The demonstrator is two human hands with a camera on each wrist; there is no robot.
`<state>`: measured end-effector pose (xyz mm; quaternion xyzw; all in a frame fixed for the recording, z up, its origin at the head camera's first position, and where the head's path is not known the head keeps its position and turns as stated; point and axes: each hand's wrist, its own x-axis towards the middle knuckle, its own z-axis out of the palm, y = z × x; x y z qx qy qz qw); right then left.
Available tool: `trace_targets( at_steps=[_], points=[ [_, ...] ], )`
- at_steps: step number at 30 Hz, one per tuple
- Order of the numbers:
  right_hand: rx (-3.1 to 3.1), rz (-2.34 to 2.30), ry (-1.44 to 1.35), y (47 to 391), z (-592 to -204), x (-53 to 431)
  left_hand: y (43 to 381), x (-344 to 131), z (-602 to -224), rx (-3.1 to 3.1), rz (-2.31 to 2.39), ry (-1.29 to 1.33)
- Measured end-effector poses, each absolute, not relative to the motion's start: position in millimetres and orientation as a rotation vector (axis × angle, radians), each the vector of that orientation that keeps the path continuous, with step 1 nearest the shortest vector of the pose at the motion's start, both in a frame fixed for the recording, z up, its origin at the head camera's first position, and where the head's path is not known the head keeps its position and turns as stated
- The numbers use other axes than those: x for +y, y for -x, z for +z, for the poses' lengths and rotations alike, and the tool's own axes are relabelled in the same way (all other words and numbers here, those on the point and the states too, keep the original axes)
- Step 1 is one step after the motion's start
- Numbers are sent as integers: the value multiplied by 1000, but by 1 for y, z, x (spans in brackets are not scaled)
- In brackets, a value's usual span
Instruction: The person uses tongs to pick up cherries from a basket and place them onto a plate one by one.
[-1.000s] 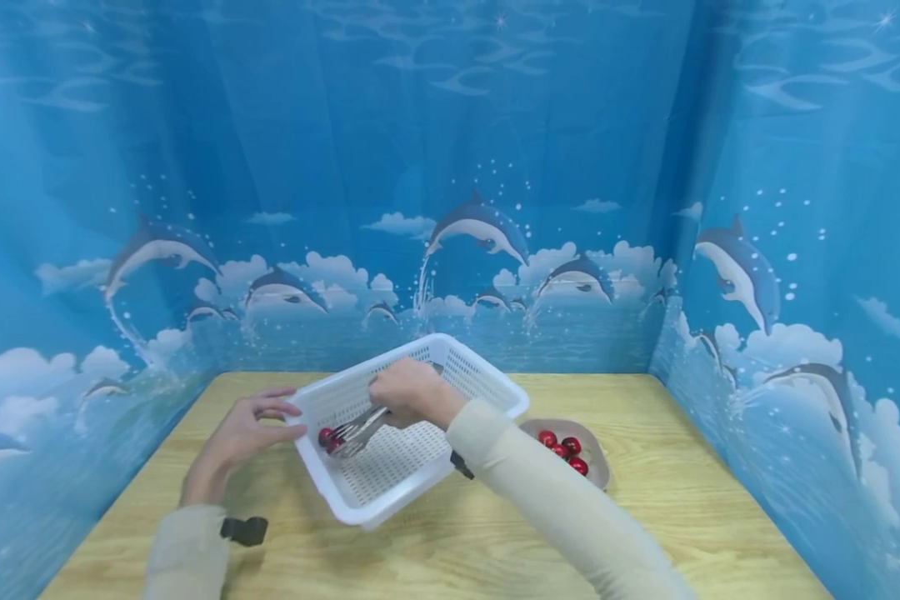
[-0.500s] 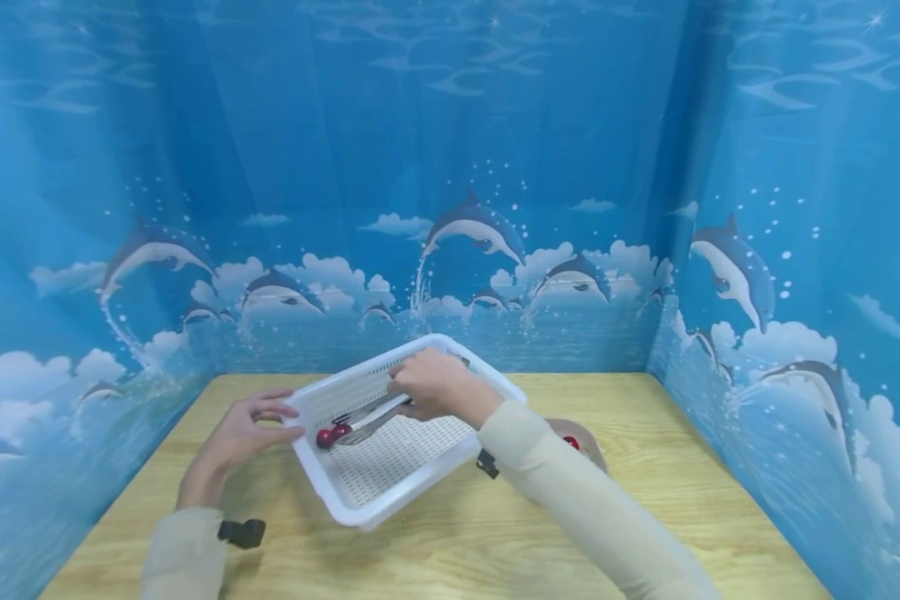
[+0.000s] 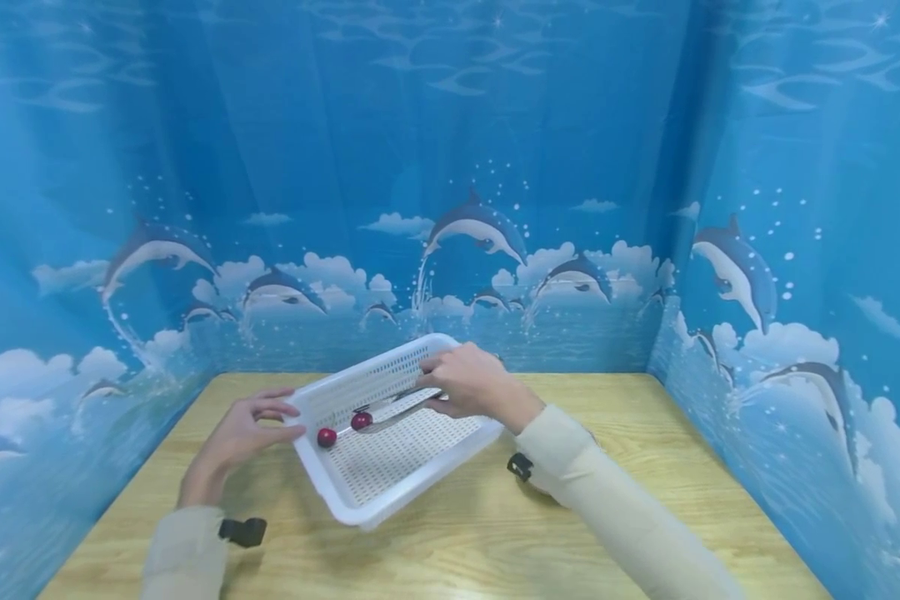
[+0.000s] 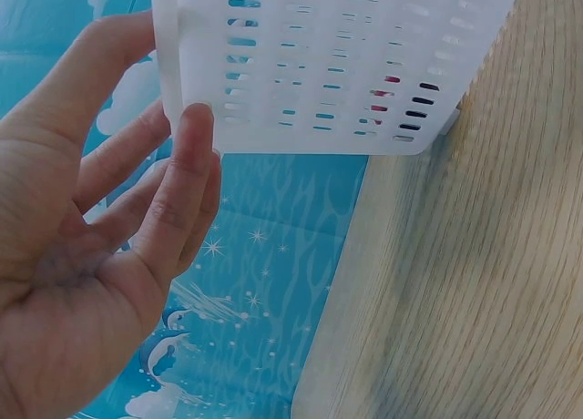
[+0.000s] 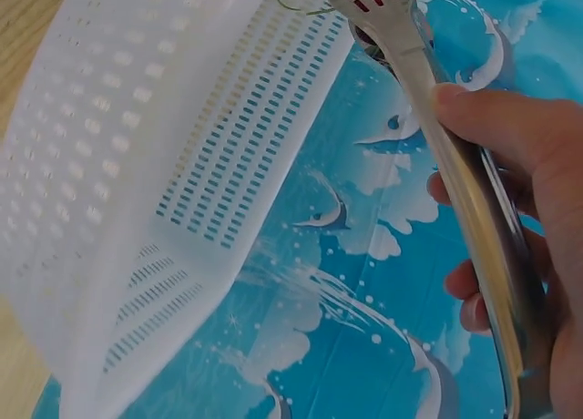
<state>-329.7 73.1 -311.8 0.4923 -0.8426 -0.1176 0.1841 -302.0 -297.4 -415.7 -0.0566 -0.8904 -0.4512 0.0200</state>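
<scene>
A white slotted plastic basket (image 3: 390,508) sits at an angle at mid-table. My left hand (image 3: 243,429) grips its left rim, fingers and thumb on either side of the edge in the left wrist view. Metal tongs (image 5: 474,228) with slotted heads lie in the grip of my right hand (image 3: 468,383), over the basket's right part. At the tongs' tips, inside the basket, is a dark red cherry (image 3: 362,420). Another cherry (image 3: 326,437) lies apart from it in the left corner. Only the tongs' upper side shows in the right wrist view; a green stem (image 5: 305,11) appears near them.
The wooden table (image 3: 420,558) reaches back to a blue dolphin-print curtain (image 3: 450,167), which also stands along both sides. My right sleeve (image 3: 607,500) crosses the table's right part and covers what lies beneath it.
My right hand has drawn the tongs right, parting one cherry from the other. A small bowl of cherries on the right has become hidden behind my forearm. My left hand stays at the rim.
</scene>
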Motion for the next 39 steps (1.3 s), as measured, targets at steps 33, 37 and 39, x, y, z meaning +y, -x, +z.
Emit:
trace_targets(
  at_steps=[33, 37, 39],
  points=[
    [-2184, -125, -1215, 303, -322, 199, 302, -298, -416, -2786, -1401, 124],
    [-2107, -121, -1239, 302, -323, 212, 302, -296, -416, -2801, -1425, 100],
    [-2084, -117, -1247, 301, -323, 218, 302, -296, -415, -2803, -1425, 96]
  ],
)
